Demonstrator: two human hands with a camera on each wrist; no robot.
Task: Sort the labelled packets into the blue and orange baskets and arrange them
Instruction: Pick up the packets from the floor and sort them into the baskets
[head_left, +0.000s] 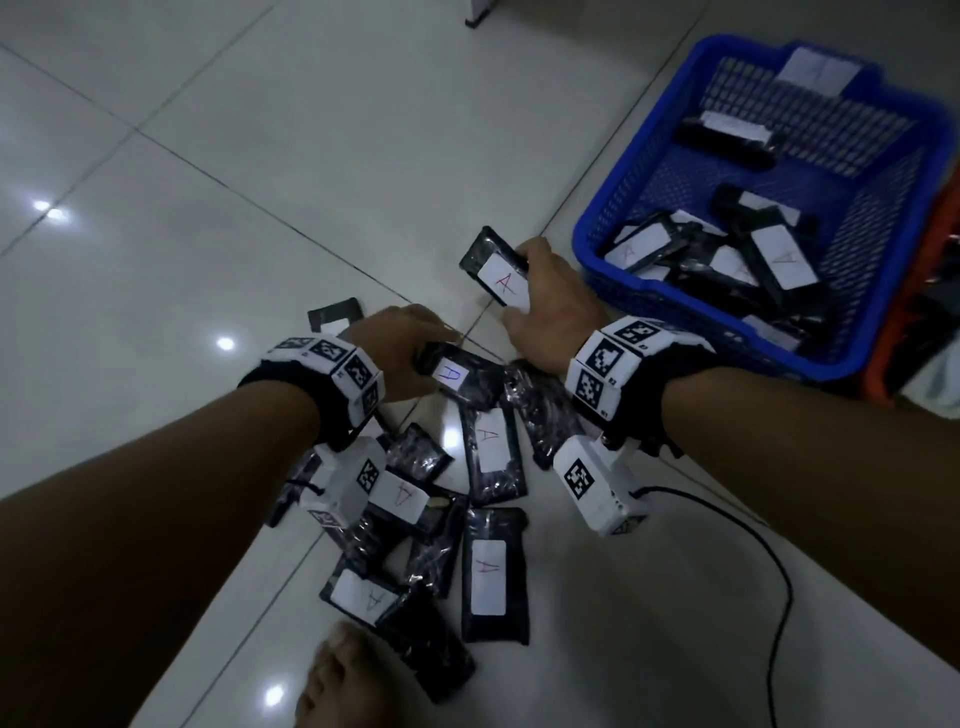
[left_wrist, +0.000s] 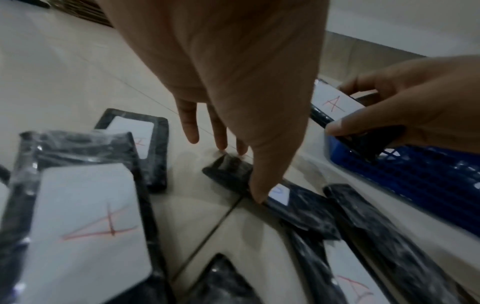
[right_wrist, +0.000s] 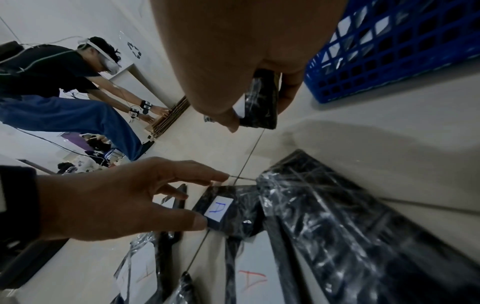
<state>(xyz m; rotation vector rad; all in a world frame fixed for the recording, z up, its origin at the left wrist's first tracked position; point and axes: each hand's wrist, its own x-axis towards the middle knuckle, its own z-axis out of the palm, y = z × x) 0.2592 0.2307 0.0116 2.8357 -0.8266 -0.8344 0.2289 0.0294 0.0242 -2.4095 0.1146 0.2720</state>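
Observation:
Black plastic-wrapped packets (head_left: 491, 452) with white "A" labels lie heaped on the tiled floor. My left hand (head_left: 426, 358) pinches a packet with a blue A label (head_left: 451, 375) at the top of the heap, thumb on its near edge and fingers (left_wrist: 225, 144) on its far end. My right hand (head_left: 514, 286) holds a red-A packet (head_left: 496, 260) tilted above the floor, just left of the blue basket (head_left: 587, 244). That basket holds several labelled packets. An orange basket (head_left: 919, 312) peeks out behind it. In the right wrist view the held packet (right_wrist: 262, 107) sits between thumb and fingers.
My bare foot (head_left: 337, 675) is at the near edge of the heap. A black cable (head_left: 779, 571) trails over the floor on the right. One lone packet (head_left: 335, 314) lies beyond my left hand. Another person (right_wrist: 64, 82) bends over stacked cardboard (right_wrist: 171, 115) far off.

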